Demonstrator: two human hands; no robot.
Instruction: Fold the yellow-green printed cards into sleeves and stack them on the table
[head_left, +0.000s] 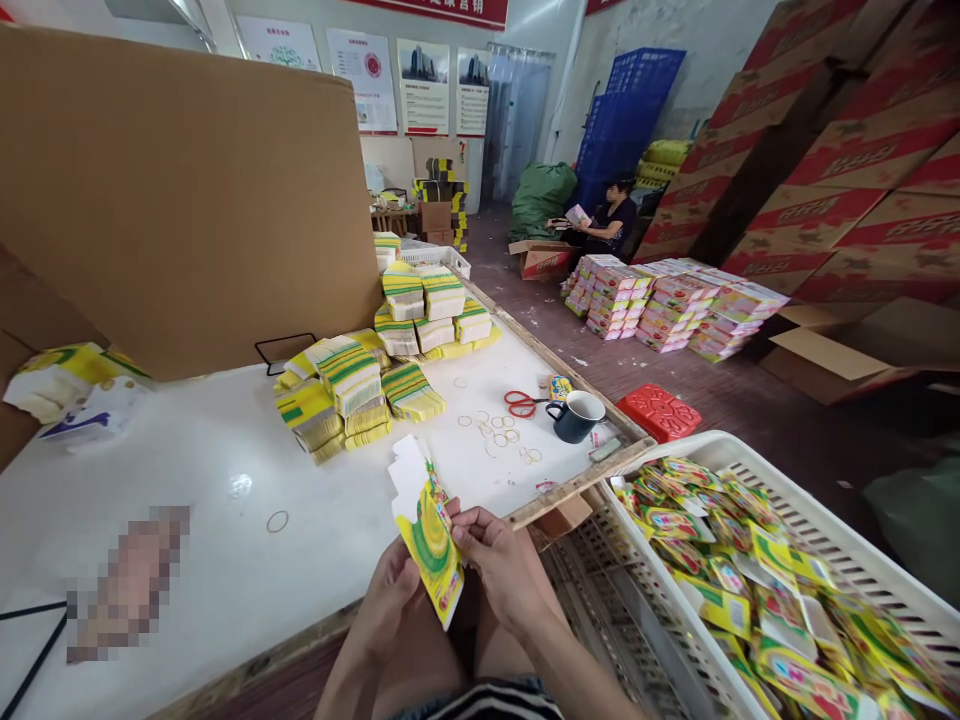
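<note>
Over my lap I hold a small yellow and green carton (429, 545), tilted, its white flap standing up at the top. My left hand (384, 600) grips its left side, the thumb on the printed face. My right hand (499, 560) pinches its right edge; a narrow colourful strip shows along that edge, and I cannot make out whether it is a separate piece. Stacks of flat yellow and green cartons (349, 375) lie on the white table (217, 560) beyond my hands. To my right, a white plastic basket (679, 610) holds many filled-looking yellow cartons (799, 640).
Rubber bands (501, 437), red-handled scissors (523, 404) and a dark mug (576, 416) lie toward the table's right edge. A red plastic stool (660, 411) stands beyond. Large cardboard (195, 210) rises at left. A person (611, 225) sits behind stacked pink boxes (675, 300).
</note>
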